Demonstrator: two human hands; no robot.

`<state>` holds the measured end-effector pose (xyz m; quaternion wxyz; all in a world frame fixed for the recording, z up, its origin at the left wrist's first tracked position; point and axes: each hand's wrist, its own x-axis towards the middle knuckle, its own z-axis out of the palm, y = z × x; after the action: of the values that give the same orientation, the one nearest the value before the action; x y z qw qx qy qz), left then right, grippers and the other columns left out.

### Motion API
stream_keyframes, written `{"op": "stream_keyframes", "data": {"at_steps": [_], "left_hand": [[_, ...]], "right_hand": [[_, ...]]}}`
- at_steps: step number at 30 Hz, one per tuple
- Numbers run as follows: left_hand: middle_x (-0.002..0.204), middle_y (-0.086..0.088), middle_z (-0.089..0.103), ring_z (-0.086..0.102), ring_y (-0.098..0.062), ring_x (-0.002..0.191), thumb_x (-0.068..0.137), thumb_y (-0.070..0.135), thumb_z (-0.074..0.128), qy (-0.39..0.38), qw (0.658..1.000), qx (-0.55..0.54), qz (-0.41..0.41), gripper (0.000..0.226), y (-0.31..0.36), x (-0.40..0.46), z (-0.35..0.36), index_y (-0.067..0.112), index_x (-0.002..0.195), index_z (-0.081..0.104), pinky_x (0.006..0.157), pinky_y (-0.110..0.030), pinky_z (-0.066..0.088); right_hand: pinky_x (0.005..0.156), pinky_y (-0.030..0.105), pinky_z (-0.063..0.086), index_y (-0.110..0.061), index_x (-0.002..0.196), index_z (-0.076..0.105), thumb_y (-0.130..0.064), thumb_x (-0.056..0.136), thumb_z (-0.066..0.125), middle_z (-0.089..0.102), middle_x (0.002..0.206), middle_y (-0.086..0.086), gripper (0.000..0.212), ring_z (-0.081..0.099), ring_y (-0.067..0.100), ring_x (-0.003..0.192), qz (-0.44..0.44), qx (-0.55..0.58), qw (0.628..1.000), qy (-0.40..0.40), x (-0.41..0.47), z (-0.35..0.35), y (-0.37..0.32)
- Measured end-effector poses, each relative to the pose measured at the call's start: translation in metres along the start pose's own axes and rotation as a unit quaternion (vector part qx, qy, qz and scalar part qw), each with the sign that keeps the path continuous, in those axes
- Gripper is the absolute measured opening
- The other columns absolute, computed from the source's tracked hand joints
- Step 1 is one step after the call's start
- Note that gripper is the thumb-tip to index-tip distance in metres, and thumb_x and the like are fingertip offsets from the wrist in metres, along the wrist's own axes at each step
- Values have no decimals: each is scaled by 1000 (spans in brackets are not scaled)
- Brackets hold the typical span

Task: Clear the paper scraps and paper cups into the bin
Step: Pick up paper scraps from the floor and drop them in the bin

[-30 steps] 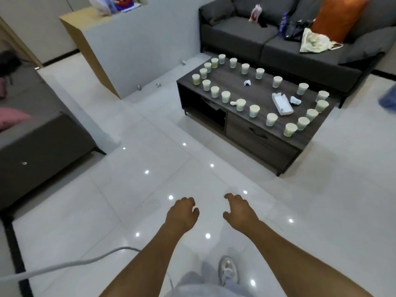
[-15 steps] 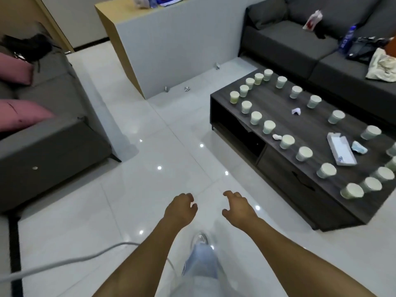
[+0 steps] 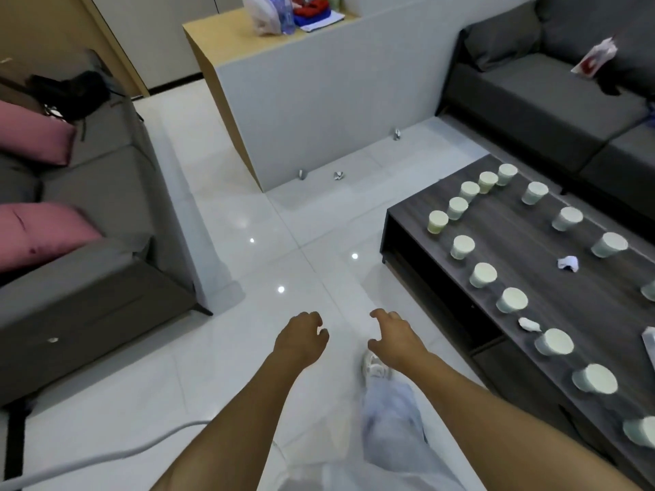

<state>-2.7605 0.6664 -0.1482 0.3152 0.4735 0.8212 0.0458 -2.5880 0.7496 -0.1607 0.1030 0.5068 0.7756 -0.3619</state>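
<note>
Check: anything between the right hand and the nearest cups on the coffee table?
Nothing visible. The right hand is empty over bare floor, and the nearest cups stand along the coffee table's near edge, unobstructed. A paper scrap lies beside them. No bin is in view.

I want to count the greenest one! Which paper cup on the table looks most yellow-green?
The yellow-green upside-down paper cup at the dark wooden coffee table's near left corner; neighbouring cups look paler, whitish.

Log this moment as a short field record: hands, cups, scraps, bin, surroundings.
left hand: over the floor, fingers loosely curled, holding nothing
right hand: beside it, also holding nothing
paper cups: upside down in rows on the coffee table
paper scraps: one mid-table, one near the front edge
bin: not in view
surroundings: grey sofa with pink cushions at left
</note>
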Motion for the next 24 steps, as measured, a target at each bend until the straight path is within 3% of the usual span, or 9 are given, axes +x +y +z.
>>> {"op": "stream_keyframes", "data": {"at_steps": [11,24], "left_hand": [[123,-3,54,53,-19,111,96,33,43,13,997,-33,-67,37,39,244,-129,15,127,51,88,-31,46],[127,-7,54,52,-23,115,96,30,45,-6,996,-37,-77,37,-7,512,-271,12,127,52,91,-31,43]], "right_hand": [[94,38,48,-18,144,31,-21,92,54,42,134,9,57,47,26,118,-22,-26,999,-27,258,-162,-50],[93,34,44,-17,144,32,-22,91,55,43,135,12,57,46,30,120,-14,-9,998,-60,528,-242,-159]]}}
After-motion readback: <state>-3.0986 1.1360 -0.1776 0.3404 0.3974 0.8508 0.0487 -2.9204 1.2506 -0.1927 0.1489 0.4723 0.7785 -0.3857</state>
